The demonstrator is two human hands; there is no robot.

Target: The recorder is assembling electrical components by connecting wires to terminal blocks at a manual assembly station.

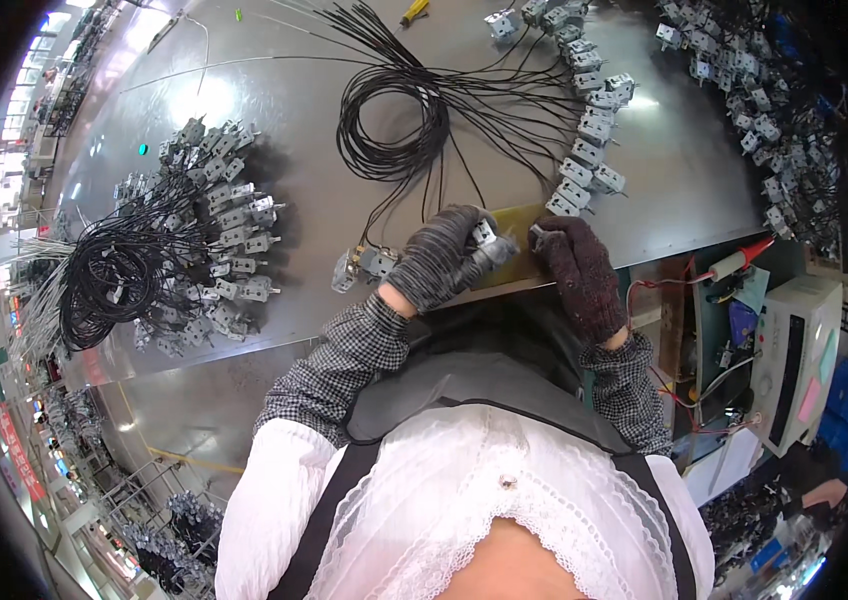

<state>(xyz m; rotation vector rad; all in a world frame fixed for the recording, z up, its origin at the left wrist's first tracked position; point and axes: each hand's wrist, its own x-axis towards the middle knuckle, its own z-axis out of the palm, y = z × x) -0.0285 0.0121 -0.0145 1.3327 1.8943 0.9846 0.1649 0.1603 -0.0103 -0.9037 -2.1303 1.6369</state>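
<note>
My left hand (441, 258), in a grey striped knit glove, is closed around a small silver metal mechanism (485, 236) that sticks out past the fingertips near the table's front edge. To its right, my right hand (579, 275) wears a dark maroon glove. Its fingers are curled together, and whatever they pinch is hidden. Beside my left wrist lie more metal mechanisms (376, 262). Beyond both hands a coil of black cables (394, 120) fans out to a curved row of similar silver mechanisms (596, 125). A yellowish plate (519, 235) lies at the edge between the hands.
A bundle of cabled mechanisms (209, 235) covers the left of the metal table (304, 200). More mechanisms (744, 100) are heaped at the far right. A yellow-handled tool (414, 12) lies at the back. Right of me stand a white box-shaped device (794, 350) and a red-tipped probe (741, 260) with wires.
</note>
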